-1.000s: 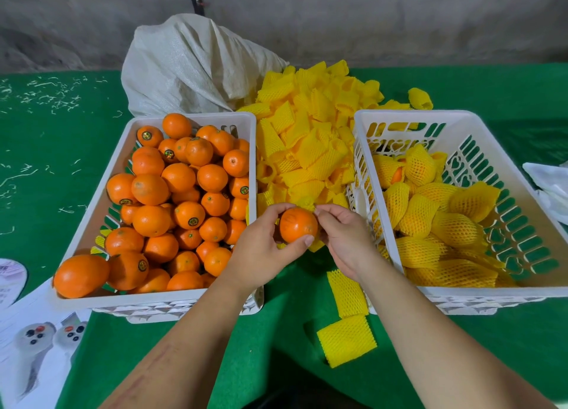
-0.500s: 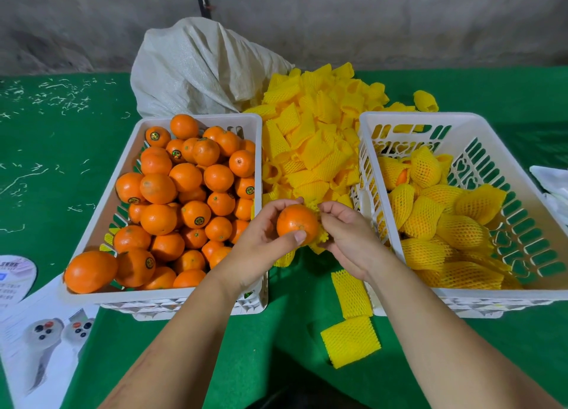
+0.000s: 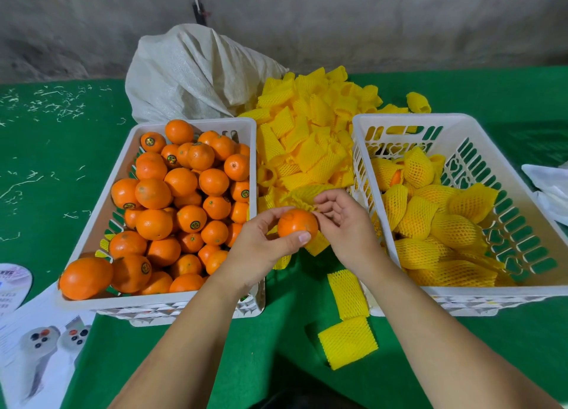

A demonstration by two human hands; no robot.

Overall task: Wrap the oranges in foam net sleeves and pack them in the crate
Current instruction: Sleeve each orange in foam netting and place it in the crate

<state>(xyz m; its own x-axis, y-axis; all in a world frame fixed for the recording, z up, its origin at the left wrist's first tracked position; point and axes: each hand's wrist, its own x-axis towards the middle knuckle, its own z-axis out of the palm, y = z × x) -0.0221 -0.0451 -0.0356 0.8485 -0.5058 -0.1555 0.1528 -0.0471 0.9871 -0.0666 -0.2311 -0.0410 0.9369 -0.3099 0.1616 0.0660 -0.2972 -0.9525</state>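
Between the two white crates, at frame centre, the left hand is gripping a bare orange, thumb at its lower right and fingers over the top, grip clamped on the fruit. The right hand, at 3 o'clock of the orange, is pinching the rim of a yellow foam net sleeve at 12 o'clock; its fingers are closed on the sleeve edge, apparently stretching the mouth so the fruit can be pushed in.

The supply crate, at 9 o'clock, is holding unwrapped oranges within the left hand's reach; the packing crate, at 3 o'clock, is holding sleeved oranges on the right hand's side. The loose sleeve pile is lying at 12 o'clock between them, spilling from a woven white sack, so both hands are working over the green worktop without crossing. Two spare sleeves are lying at 6 o'clock.

Several oranges are carrying small round dark stickers; their print is too small to read. A printed leaflet at 8 o'clock is showing handheld controllers; its text is illegible.
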